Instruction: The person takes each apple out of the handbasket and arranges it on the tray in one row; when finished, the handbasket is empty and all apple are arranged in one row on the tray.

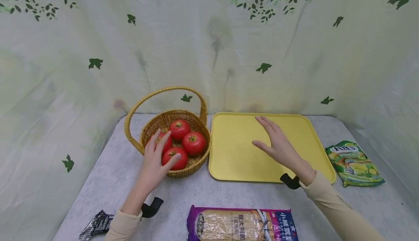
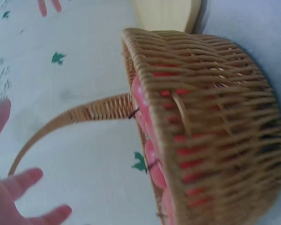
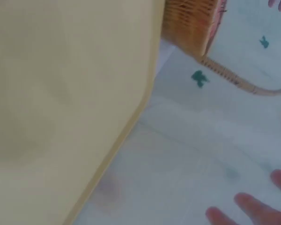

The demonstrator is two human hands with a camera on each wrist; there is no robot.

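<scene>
My left hand (image 1: 156,161) hovers with spread fingers over the front left of a wicker basket (image 1: 188,172), holding nothing. Inside the basket lie several red tomatoes (image 1: 194,143), one partly hidden behind my fingers. In the left wrist view the fingers (image 2: 25,183) stand apart from the basket's rim (image 2: 145,84), beside its arched handle (image 2: 98,108). Over the yellow tray (image 1: 235,153), my right hand (image 1: 278,144) is raised with fingers extended and nothing in it. The right wrist view shows its fingertips (image 3: 246,201) at the lower right, away from the tray's edge (image 3: 119,140).
A green FOX'S candy bag (image 1: 355,164) lies right of the tray. A purple-edged noodle packet (image 1: 242,224) lies at the table's front. A black-and-silver wrapper (image 1: 98,224) is partly covered by the left sleeve. A leaf-printed cloth (image 1: 216,52) hangs behind the table.
</scene>
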